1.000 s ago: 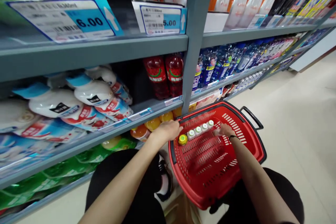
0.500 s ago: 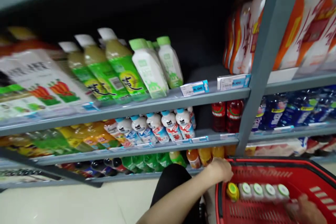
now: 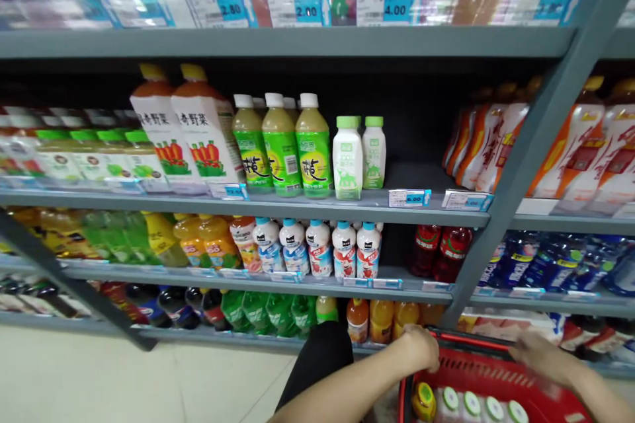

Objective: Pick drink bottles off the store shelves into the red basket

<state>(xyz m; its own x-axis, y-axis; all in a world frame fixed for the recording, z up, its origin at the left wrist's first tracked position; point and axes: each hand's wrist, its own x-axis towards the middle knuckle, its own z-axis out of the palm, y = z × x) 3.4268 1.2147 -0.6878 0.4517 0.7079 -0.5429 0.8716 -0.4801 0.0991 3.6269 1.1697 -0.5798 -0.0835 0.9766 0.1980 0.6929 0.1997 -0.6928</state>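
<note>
My left hand [image 3: 421,348] is closed on the left corner of a red shopping basket [image 3: 476,370] at the bottom right. My right hand [image 3: 538,351], smeared by motion, is at the basket's far rim beside the black handle bar; its fingers cannot be made out clearly. Inside the basket, a yellow-capped bottle [image 3: 424,400] stands at the left end of a row of bottles with white-and-green tops [image 3: 471,403]. The basket's near part is cut off by the frame's lower edge.
Grey shelves [image 3: 297,210] full of drinks face me. Two green-capped white bottles [image 3: 348,158] stand beside green-labelled bottles [image 3: 313,152] on the middle shelf. Dark red bottles [image 3: 452,252] are lower down. My black-clothed knee [image 3: 322,363] is near the bottom shelf, above a pale tiled floor [image 3: 99,370].
My right hand has come up from inside the basket to its far rim. My left hand stays at the corner. The view has levelled and shows a higher shelf with price tags.
</note>
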